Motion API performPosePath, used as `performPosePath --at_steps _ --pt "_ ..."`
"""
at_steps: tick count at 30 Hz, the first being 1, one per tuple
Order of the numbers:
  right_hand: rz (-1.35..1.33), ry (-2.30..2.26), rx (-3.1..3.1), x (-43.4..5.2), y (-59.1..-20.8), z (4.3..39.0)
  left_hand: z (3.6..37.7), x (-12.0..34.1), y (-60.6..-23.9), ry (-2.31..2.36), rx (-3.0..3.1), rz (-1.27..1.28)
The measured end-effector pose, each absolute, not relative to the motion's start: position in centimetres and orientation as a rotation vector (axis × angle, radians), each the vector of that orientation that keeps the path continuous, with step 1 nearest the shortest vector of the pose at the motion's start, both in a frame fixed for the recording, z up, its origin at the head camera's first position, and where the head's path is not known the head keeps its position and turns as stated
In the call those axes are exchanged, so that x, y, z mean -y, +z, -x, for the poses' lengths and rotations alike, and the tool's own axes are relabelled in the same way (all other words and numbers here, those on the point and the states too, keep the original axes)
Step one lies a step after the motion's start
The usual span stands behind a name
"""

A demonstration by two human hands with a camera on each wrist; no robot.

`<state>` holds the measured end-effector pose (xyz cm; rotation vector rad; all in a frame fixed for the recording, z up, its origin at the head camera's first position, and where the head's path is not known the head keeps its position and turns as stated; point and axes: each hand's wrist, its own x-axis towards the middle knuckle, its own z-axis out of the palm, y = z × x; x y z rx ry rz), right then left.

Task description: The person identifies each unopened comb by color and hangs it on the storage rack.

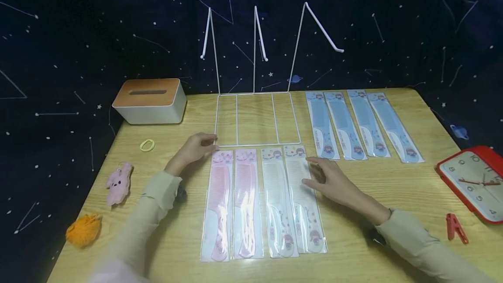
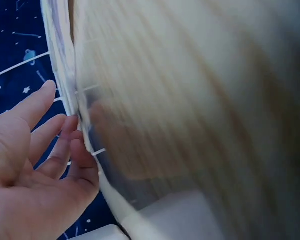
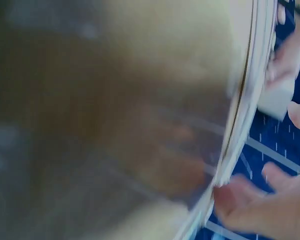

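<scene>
Relaxed and grasping nothing, the left hand (image 1: 193,148) rests at the near left corner of the white wire rack (image 1: 257,119) in the head view, the right hand (image 1: 332,180) lies flat-fingered on the rightmost packaged white plastic comb (image 1: 304,198), while both wrist views blur, showing only loose fingers (image 2: 50,145) beside the table edge.

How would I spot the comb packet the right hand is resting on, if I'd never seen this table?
Start at the white wire rack in the middle of the wooden table. Right in front of it lies a row of four comb packets. The right hand touches the rightmost white comb; its left neighbour is also white, the two beyond that pink.
</scene>
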<state>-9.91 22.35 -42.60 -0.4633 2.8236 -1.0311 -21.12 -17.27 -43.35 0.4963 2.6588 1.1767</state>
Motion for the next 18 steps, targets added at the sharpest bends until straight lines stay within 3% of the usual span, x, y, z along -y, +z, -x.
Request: performPosePath --at_steps 10,18 --pt "0.490 -0.704 -2.894 -19.9 -43.2 8.1 21.7 17.3 -43.6 1.114 -2.657 -0.442" --pt "0.343 -0.824 -2.823 -19.6 -42.1 7.5 22.2 17.3 -43.7 1.116 -2.655 -0.410"
